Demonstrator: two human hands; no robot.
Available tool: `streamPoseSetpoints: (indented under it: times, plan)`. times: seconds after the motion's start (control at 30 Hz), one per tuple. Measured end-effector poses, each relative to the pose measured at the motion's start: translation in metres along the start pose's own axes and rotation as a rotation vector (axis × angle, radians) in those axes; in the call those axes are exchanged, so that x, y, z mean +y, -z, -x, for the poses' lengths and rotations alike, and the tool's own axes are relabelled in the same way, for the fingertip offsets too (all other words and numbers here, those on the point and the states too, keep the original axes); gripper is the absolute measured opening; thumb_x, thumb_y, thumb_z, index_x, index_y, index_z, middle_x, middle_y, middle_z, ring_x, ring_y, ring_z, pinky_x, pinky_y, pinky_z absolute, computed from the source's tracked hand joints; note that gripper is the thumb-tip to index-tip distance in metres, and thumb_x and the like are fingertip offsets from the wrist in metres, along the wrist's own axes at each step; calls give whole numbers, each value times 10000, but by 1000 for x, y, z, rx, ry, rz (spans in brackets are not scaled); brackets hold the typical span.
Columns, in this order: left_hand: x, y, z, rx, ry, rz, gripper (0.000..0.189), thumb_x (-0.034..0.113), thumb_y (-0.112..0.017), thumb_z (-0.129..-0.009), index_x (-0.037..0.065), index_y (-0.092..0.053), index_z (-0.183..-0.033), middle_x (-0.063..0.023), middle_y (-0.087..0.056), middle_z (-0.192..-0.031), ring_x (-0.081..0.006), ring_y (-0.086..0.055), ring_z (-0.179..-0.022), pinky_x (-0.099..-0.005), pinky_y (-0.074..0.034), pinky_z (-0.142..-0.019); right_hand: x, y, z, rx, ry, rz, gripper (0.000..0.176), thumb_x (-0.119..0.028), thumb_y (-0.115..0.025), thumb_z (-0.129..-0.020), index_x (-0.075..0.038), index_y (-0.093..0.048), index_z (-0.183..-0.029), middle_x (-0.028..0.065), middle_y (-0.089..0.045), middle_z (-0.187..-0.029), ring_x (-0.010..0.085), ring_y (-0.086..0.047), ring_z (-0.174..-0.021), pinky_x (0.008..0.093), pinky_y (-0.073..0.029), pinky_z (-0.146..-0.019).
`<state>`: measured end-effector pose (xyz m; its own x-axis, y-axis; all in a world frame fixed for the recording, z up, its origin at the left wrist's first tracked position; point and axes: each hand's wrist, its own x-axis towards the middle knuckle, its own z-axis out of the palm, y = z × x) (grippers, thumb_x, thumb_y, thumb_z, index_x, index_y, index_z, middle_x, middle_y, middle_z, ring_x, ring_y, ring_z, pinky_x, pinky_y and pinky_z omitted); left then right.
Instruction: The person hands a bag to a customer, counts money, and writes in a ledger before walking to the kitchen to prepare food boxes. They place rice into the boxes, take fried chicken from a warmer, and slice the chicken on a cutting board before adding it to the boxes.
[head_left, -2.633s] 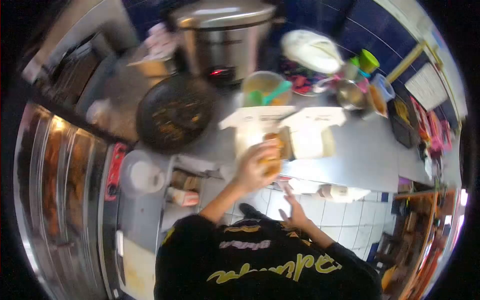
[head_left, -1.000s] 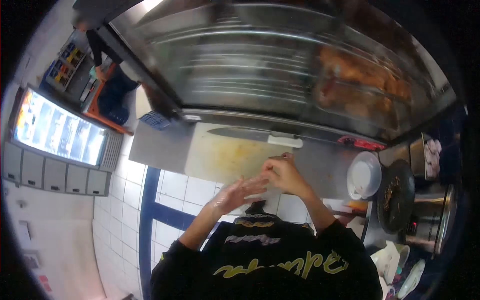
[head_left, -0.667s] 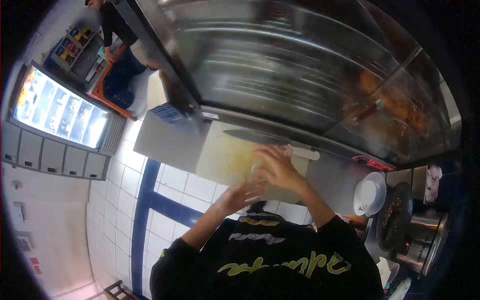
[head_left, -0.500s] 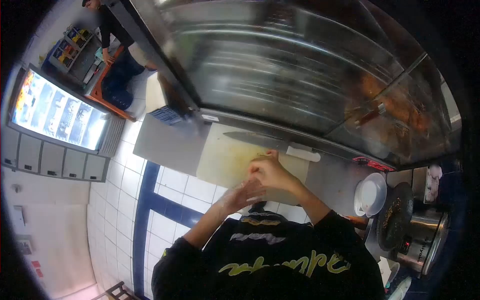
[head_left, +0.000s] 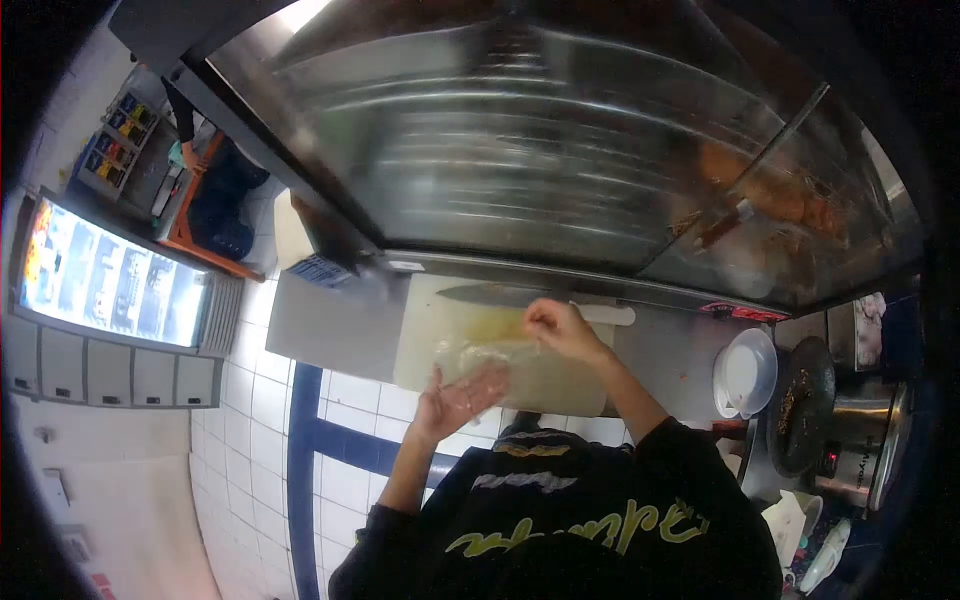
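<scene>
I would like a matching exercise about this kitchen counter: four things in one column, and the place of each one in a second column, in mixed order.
Things:
1. knife
2. clear plastic
3. white bowl
4. dark pan

Places:
A. on the counter, just right of the cutting board
B. far right, beside the metal pot
C. between the left hand and the right hand
D. along the far edge of the cutting board

Pairs: 1-D, 2-C, 3-A, 4-B.

2 hands, 1 clr sheet, 1 knife, 1 board
</scene>
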<state>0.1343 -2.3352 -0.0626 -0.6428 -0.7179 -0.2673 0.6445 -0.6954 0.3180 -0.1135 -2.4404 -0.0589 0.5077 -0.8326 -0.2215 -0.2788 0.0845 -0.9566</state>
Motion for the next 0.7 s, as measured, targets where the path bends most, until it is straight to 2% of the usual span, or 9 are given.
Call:
streamPoseSetpoints:
  times: [0.1,0.17,0.3,0.4,0.57,0.6,0.63,0.67,0.7]
  plan:
    - [7,17,5,88,-86,8,800,628,-294,-845,4,-286,-1346,-176,-277,-1407,-341,-242,-1307,-467,-172,-1083,-1,12,9,289,140,450,341,-115,-576,-833,-72,-487,-1160,125,-523,-1125,244,-519,-1038,388,-420,-868]
    - [10,27,6,105,-123,-8,754,589,-335,-856,15,-299,-1343,-178,-282,-1404,-340,-242,-1308,-468,-176,-1083,-9,21,26,223,-134,1073,392,-92,-558,-816,-79,-471,-1198,144,-489,-1188,306,-443,-1142,466,-322,-973]
    - [9,54,-3,86,-148,-43,650,477,-409,-858,46,-329,-1338,-170,-340,-1372,-338,-338,-1249,-488,-223,-1058,32,37,29,109,-265,1330,470,-182,-547,-811,-113,-432,-1261,168,-427,-1274,344,-366,-1210,494,-248,-1034]
    - [11,40,-21,205,-125,-18,605,430,-419,-864,31,-358,-1315,-177,-361,-1352,-344,-358,-1230,-491,-246,-1044,26,36,39,97,-270,902,484,-223,-553,-801,-111,-435,-1257,169,-419,-1288,359,-369,-1202,467,-296,-1011]
    - [4,58,-70,322,-119,-168,439,370,-430,-884,41,-482,-1171,-165,-523,-1143,-331,-472,-1085,-481,-341,-971,5,-26,66,128,-154,876,423,-197,-516,-812,-107,-465,-1222,165,-504,-1182,354,-454,-1115,444,-349,-960]
    - [-1,72,-70,-7,-351,-254,381,329,-486,-867,37,-516,-1108,-145,-562,-1057,-316,-505,-1001,-460,-381,-917,15,-41,59,155,-197,776,400,-162,-496,-827,-75,-468,-1216,173,-501,-1177,338,-447,-1125,446,-343,-965]
    - [-2,61,-69,-16,-411,-140,322,279,-529,-846,23,-540,-1041,-144,-568,-1013,-305,-511,-973,-446,-403,-888,25,-50,50,191,-238,678,378,-127,-475,-843,-43,-470,-1211,181,-497,-1173,323,-441,-1134,447,-337,-971]
    - [13,19,-60,337,-200,-173,329,266,-517,-851,3,-535,-1048,-153,-568,-988,-303,-515,-966,-433,-403,-902,40,-60,48,302,-104,756,373,-125,-477,-835,-47,-479,-1200,181,-510,-1144,324,-471,-1093,449,-365,-937]
    - [18,40,-49,408,-161,-199,395,255,-484,-865,-36,-473,-1133,-194,-540,-1053,-323,-512,-988,-452,-382,-942,50,-65,54,424,13,843,369,-122,-478,-828,-51,-488,-1190,180,-522,-1114,325,-501,-1053,451,-394,-903]
